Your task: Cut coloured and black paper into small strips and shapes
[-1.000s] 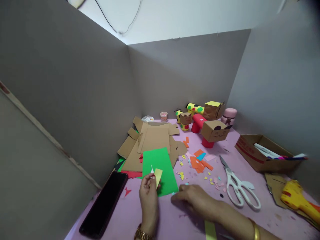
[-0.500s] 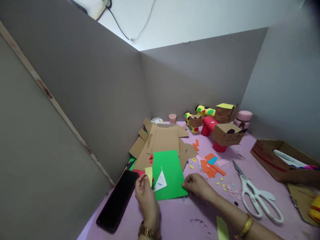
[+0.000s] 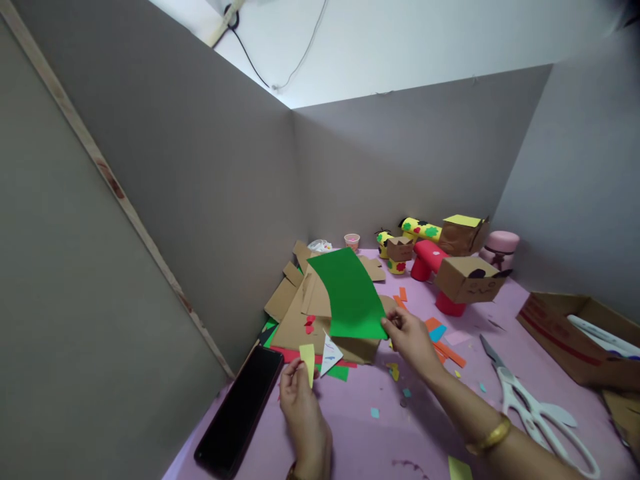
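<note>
My right hand (image 3: 407, 337) pinches the lower right corner of a green sheet of paper (image 3: 347, 293), which is lifted and bends over the pile of cut cardboard (image 3: 285, 330). Between the thumb and fingers of my left hand (image 3: 300, 393) is a small yellow paper strip (image 3: 308, 362), held upright. Just right of that strip stands a white paper triangle (image 3: 331, 355) with coloured marks; whether my left fingers also touch it I cannot tell. Small red paper pieces (image 3: 310, 324) lie on the cardboard. A black phone (image 3: 240, 413) rests left of my left hand.
White-handled scissors (image 3: 530, 400) lie at the right, near a cardboard box with pens (image 3: 560, 340). Cardboard-headed animal figures (image 3: 467, 280) stand at the back right, before a pink jar (image 3: 501, 248). Orange paper scraps (image 3: 453, 355) litter the purple table (image 3: 360, 433). Grey partitions (image 3: 400, 160) enclose it.
My right hand has raised the green sheet and moved it away from me, uncovering cardboard and red and green paper beneath. My left hand still holds the yellow strip.
</note>
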The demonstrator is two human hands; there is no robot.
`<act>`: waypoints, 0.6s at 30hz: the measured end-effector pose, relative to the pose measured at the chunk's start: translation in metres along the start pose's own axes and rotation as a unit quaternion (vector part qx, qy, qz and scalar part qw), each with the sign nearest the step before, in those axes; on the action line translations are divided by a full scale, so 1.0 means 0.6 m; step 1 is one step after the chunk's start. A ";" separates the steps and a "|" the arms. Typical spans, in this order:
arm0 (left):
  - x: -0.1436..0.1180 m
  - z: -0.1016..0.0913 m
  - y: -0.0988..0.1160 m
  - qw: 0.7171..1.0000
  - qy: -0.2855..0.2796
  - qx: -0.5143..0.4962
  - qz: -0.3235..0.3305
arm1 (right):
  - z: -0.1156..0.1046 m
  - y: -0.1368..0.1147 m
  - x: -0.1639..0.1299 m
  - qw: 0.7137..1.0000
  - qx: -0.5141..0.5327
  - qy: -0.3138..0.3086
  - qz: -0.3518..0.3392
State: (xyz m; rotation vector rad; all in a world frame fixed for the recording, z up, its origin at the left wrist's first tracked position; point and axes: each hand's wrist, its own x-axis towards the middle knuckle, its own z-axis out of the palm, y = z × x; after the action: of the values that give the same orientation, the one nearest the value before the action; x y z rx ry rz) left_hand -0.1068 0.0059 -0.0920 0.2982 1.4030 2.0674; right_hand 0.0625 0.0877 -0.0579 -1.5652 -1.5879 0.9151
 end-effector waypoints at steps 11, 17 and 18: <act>0.002 0.006 -0.002 0.999 -0.034 -0.014 -0.030 | 0.037 0.011 0.035 0.983 0.122 -0.074 0.115; -0.007 0.013 -0.004 0.998 -0.062 0.007 -0.027 | -0.033 0.063 -0.075 0.989 0.082 -0.120 0.028; -0.009 0.013 -0.005 0.997 -0.065 0.012 -0.026 | -0.032 0.065 -0.100 0.988 0.068 -0.135 0.003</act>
State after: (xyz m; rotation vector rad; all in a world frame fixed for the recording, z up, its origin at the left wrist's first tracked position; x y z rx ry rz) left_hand -0.0977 0.0093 -0.0907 0.3952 1.3450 1.9534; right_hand 0.0987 0.0280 -0.0830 -1.3971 -1.6644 1.2558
